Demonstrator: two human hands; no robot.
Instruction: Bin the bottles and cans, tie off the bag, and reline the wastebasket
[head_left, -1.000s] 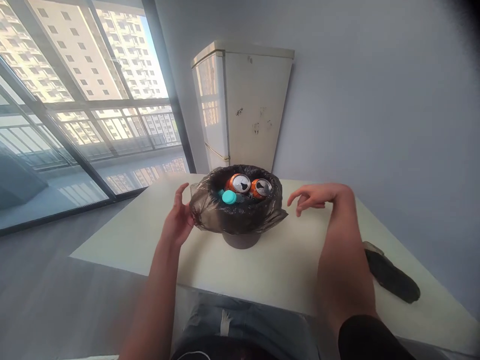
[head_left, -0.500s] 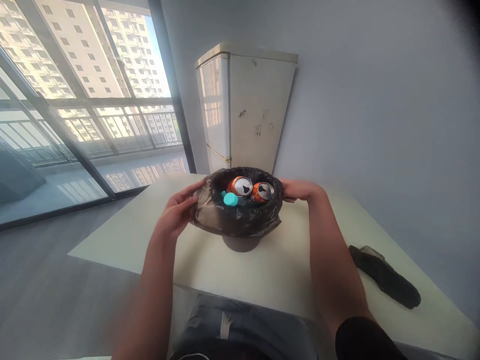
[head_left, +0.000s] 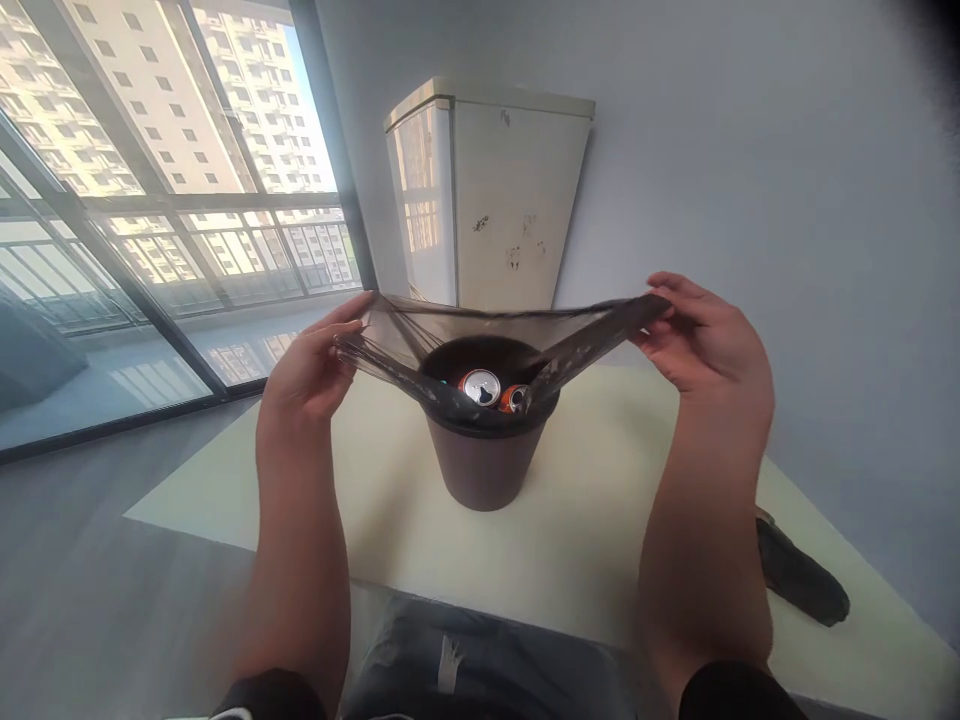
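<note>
A dark trash can stands upright on the pale table. Its thin black trash bag is pulled up off the rim and stretched wide to both sides. My left hand pinches the bag's edge at the left, above rim height. On the right, my right hand grips the opposite edge, a little higher. Between the hands, inside the bag, lie an orange drink can with its silver top up and a second orange can, partly covered by the bag. A sliver of turquoise shows beside them.
The trash can rests on a pale table. A dark rolled bundle lies near the table's right edge, partly behind my right forearm. Beyond the table stands an old white fridge against the wall. Sliding glass doors are at the left.
Both hands have moved up and outward, drawing the trash bag's edge off the trash can's rim. The can's side is now uncovered, and the turquoise bottle cap is mostly hidden.
</note>
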